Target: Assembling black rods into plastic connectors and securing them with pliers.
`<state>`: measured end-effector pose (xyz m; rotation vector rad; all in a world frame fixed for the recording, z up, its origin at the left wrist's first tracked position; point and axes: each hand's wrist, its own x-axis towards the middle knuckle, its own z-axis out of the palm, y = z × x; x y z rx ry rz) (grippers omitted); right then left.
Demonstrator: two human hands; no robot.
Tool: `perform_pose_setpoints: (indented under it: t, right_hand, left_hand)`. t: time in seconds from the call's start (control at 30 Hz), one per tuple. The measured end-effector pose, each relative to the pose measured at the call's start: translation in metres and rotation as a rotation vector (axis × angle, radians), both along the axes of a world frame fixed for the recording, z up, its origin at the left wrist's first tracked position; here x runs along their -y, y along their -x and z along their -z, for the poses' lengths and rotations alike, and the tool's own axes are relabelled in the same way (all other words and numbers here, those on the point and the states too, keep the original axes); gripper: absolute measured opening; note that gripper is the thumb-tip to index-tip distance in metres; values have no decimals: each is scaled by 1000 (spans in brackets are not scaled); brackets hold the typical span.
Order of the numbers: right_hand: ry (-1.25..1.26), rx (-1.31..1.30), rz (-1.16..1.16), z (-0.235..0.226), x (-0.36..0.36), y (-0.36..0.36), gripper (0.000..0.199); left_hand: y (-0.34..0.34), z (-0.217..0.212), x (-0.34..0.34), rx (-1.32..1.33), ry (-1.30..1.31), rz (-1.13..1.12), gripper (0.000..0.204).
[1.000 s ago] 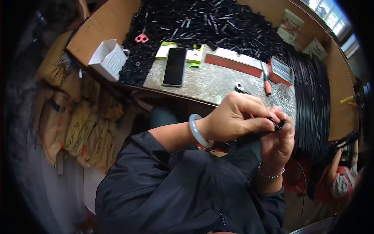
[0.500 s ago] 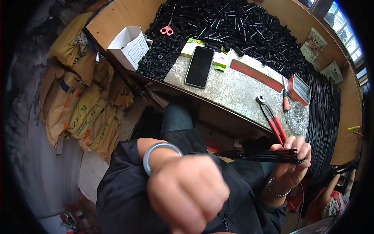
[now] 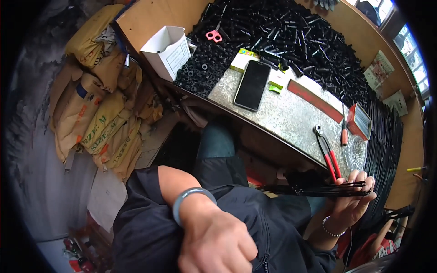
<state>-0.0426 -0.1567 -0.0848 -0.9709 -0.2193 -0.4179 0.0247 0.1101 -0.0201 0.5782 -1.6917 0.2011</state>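
Note:
Thin black rods, gathered in a bundle (image 3: 314,189), lie nearly level above my lap, with my right hand (image 3: 353,200) closed around their right end. A beaded bracelet circles that wrist. Nearer to me, in front of my dark jacket, my left hand (image 3: 218,243) is curled like a fist with its back facing up; anything inside it is hidden. A blue-grey bangle sits on the left wrist. Just beyond the right hand, red-handled cutting pliers (image 3: 331,161) rest at the table's edge.
The grey-topped table (image 3: 277,120) carries a phone (image 3: 252,85), a white box (image 3: 166,53), pink scissors (image 3: 214,35), a red-handled tool (image 3: 344,136), a glass dish (image 3: 355,154) and heaped black parts (image 3: 282,29). Long black rods (image 3: 384,136) stack at right. Sacks (image 3: 84,109) stand left; another person (image 3: 380,241) is lower right.
My left hand has dropped lower and closer to my body. The right hand still grips the rod bundle. The whole view has shifted slightly, moving the table rightward and down.

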Motion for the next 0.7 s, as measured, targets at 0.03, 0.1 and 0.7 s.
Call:
perform_pose_setpoints:
  t: [0.03,0.1,0.7]
  right_hand:
    - [13,-10,-10,0,3,-2,33]
    - [8,-1,-6,1,9,-1,33]
    - [127,-39,83,8,11,-2,26]
  left_hand:
    - [3,10,-4,28,-66,-19,27]
    - [3,35,-7,216,-317,-270,17]
    - [-273,228,-133,160,-1138,-1834,29]
